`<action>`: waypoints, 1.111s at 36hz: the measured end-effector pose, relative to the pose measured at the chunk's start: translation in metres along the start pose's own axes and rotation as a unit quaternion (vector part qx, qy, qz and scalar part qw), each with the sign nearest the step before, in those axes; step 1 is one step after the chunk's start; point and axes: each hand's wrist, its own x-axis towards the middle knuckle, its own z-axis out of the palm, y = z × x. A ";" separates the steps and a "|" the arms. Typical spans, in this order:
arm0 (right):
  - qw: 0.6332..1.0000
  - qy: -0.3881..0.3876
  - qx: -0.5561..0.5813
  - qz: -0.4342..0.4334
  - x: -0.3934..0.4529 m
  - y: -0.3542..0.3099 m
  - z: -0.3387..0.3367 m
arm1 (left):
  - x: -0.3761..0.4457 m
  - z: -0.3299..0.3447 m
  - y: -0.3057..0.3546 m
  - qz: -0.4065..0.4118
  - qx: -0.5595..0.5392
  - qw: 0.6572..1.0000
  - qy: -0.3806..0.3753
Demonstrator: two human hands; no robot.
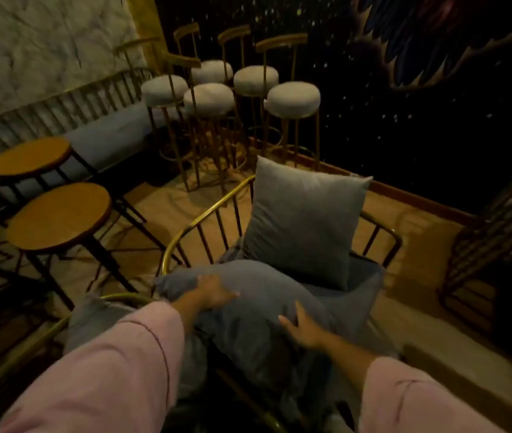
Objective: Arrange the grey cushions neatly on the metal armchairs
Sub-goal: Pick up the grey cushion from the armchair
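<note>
A gold metal armchair [186, 232] stands in the middle of the view. One grey cushion [304, 220] leans upright against its back rail. A second grey cushion [258, 310] lies between my hands, over the chair's front. My left hand [214, 290] grips its upper left part, fingers pressed into the fabric. My right hand [303, 326] holds its right side with the fingers spread on the cloth. A grey seat pad [364, 285] shows beneath. At the lower left a second metal armchair [30, 345] has a grey cushion [92, 317] partly hidden by my sleeve.
Two round wooden side tables [58, 214] stand at the left. Several white-topped gold bar stools [292, 98] crowd the back by the dark wall. A long metal bench [105, 135] with a grey pad runs along the left wall. Another wire chair [492, 239] stands at the right.
</note>
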 end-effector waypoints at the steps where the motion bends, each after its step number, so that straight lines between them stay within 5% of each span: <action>1: 1.000 -0.007 0.006 0.020 0.005 0.003 0.005 | 0.009 0.009 -0.005 -0.031 0.006 0.999 -0.007; 5: 0.992 -0.003 0.046 0.119 0.036 0.035 0.023 | 0.036 0.047 -0.021 -0.139 -0.011 0.990 0.020; 11: 0.972 0.008 0.157 0.172 0.045 0.035 0.010 | 0.062 0.059 -0.032 -0.113 0.083 0.985 0.103; 19: 0.945 0.018 0.238 0.223 0.067 0.042 0.002 | 0.121 0.011 -0.050 -0.117 0.136 0.982 0.062; 28: 0.939 0.000 0.255 0.233 0.074 0.048 -0.001 | 0.164 -0.021 -0.048 -0.254 0.076 0.964 -0.030; 40: 0.942 0.072 0.303 0.128 0.048 0.032 -0.019 | 0.116 -0.015 -0.016 -0.203 0.126 0.950 0.200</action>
